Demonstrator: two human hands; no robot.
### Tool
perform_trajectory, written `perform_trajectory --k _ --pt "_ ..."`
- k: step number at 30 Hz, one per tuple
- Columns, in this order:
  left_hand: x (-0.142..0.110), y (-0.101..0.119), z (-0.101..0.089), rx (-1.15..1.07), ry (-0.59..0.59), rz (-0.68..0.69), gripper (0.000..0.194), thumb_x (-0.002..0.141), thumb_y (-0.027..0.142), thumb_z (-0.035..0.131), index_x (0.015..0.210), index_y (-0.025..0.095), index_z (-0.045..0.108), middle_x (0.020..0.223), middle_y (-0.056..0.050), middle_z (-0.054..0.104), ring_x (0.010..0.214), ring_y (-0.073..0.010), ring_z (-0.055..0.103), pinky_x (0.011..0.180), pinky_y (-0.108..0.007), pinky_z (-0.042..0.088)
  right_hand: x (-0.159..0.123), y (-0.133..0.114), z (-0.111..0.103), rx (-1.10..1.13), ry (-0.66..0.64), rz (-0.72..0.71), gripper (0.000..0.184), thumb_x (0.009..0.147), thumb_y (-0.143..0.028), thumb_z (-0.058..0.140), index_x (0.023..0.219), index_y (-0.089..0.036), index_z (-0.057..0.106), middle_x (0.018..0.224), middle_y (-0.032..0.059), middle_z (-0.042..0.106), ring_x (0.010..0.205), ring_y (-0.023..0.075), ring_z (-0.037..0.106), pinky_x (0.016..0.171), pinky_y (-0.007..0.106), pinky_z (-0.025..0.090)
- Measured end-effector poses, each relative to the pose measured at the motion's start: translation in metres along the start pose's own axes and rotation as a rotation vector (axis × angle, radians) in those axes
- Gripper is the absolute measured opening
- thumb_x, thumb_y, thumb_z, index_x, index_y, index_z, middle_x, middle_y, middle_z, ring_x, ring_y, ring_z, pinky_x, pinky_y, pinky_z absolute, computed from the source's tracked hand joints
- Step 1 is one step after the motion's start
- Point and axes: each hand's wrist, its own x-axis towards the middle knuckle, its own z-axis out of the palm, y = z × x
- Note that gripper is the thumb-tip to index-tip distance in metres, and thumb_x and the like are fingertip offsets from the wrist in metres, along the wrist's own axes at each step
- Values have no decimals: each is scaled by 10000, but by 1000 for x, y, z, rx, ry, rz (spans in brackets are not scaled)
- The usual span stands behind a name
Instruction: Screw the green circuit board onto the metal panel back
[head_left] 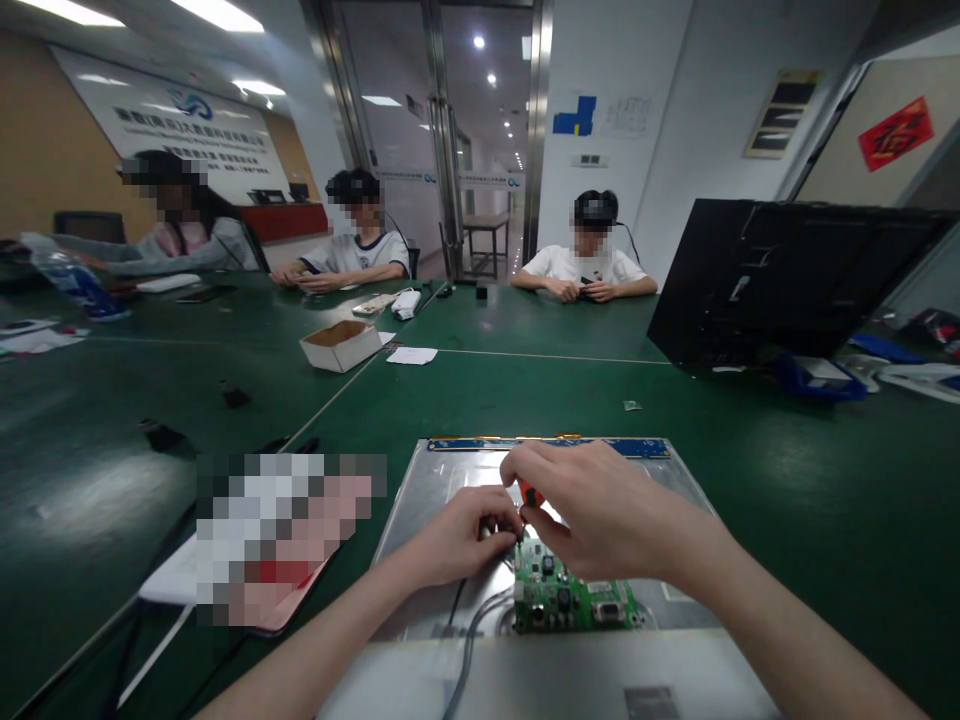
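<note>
My right hand (pixel 600 505) grips the orange-and-black handle of a screwdriver (pixel 531 494), which points down at the upper left corner of a green circuit board (pixel 555 600). Beside its tip, the fingers of my left hand (pixel 472 530) are pinched together; what they hold is too small and hidden to make out. The board lies on the silver metal back of a flat display panel (pixel 405 545). A blue circuit strip (pixel 480 445) runs along the panel's far edge. Grey cables (pixel 471 640) lead off the board's left side toward me.
Left of the panel lie a pink phone-like item (pixel 289 600) and white papers (pixel 172 575), partly blurred out. Farther off stand a small open box (pixel 341 346), a bottle (pixel 79 280) and a large black screen (pixel 787 285). Several people sit across the green table (pixel 525 390).
</note>
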Motion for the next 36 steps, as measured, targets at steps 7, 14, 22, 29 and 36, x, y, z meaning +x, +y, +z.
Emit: perform_trajectory --k 7,14,22,29,36 --pt "1 -1 -1 30 5 4 106 775 89 604 811 163 669 816 -14 672 746 -169 599 679 -264 448 3 3 0 -93 19 68 121 933 -309 518 915 -190 531 839 15 657 644 128 551 504 272 199" --pt "0 -1 -1 16 -7 -8 106 786 97 585 793 163 667 750 0 656 700 -154 576 653 -246 437 -1 0 -3 -32 11 -12 120 835 -180 525 953 -173 509 970 41 617 680 131 517 503 275 218" --pt "0 0 -1 37 -5 -31 123 774 98 590 815 167 683 781 -11 683 720 -164 599 682 -267 451 0 0 -2 -87 8 27 77 885 -200 513 957 -175 521 915 34 635 650 128 523 496 273 198" --pt "0 2 -4 67 -16 -11 95 793 114 597 813 171 669 827 -22 688 771 -183 609 714 -293 460 2 2 -3 -103 23 64 132 935 -327 531 924 -195 543 828 11 683 644 128 573 498 271 203" --pt "0 4 -3 41 -4 -50 115 776 93 605 822 169 679 814 -14 676 735 -165 600 674 -264 454 4 1 -1 -191 19 119 186 934 -369 526 874 -197 560 727 21 689 567 127 553 492 277 171"
